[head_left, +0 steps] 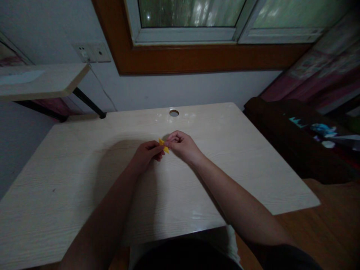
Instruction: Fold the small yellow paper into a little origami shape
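A small folded piece of yellow paper (163,146) is pinched between both hands above the middle of a pale wooden desk (84,176). My left hand (147,153) grips its left side with closed fingertips. My right hand (182,145) holds its right side, fingers curled tight. Most of the paper is hidden by the fingers; only two pointed tips show.
A round cable hole (174,113) sits near the desk's far edge. A shelf (39,80) on a black bracket juts out at the left. Wall sockets (91,52) and a window (197,18) are behind. Dark furniture (298,138) stands to the right.
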`<state>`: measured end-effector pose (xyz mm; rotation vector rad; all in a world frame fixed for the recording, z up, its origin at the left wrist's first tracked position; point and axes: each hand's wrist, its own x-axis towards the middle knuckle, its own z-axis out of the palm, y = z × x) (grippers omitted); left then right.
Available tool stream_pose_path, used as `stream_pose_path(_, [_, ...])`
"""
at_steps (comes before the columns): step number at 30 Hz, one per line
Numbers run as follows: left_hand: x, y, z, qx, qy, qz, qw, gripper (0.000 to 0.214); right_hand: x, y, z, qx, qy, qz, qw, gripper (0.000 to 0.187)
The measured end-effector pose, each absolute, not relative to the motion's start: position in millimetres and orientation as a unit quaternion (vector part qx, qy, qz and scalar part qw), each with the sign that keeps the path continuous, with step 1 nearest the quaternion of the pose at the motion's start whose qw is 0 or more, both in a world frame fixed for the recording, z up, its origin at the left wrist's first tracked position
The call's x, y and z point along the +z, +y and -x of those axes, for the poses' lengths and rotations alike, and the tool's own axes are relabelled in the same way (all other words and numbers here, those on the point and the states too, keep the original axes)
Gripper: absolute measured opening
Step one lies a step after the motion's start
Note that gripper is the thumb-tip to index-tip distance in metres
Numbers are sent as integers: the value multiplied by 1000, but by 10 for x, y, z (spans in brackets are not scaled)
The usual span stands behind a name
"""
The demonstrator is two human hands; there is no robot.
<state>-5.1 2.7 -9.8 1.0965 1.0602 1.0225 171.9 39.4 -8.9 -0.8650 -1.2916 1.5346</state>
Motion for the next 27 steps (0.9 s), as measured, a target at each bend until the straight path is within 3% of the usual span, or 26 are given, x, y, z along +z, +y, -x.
stream_pose_path(8, [-55, -3, 63, 433, 447, -443, 645, 22, -79, 374, -1729, 635, -529, 326, 458, 30])
stream_pose_path(27, [-132, 59, 45, 495, 500, -456, 545, 29, -65, 349, -1707, 647, -502, 365, 444, 31])
